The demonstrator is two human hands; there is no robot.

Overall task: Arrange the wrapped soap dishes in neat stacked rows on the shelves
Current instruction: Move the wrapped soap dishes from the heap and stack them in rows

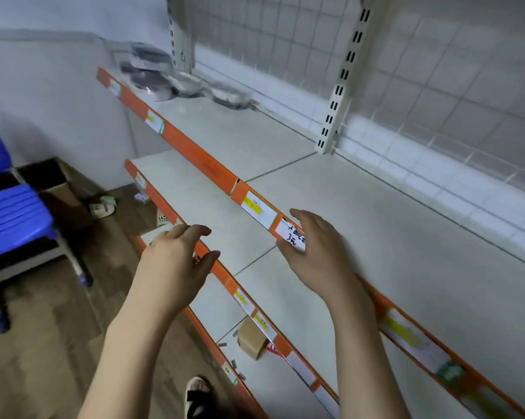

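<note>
From my head camera the clear-wrapped soap dishes point(176, 77) at the far left end of the top white metal shelf point(376, 225) are blurred, so I cannot count them or read their shapes beyond pale and dark rounded forms under shiny film. They sit in a loose row running along the shelf towards the wire-grid back panel point(285, 40), some stacked. My left hand point(176, 258) and right hand point(312, 252) hover empty, fingers loosely spread, the right over the orange price-label strip point(194, 152).
</note>
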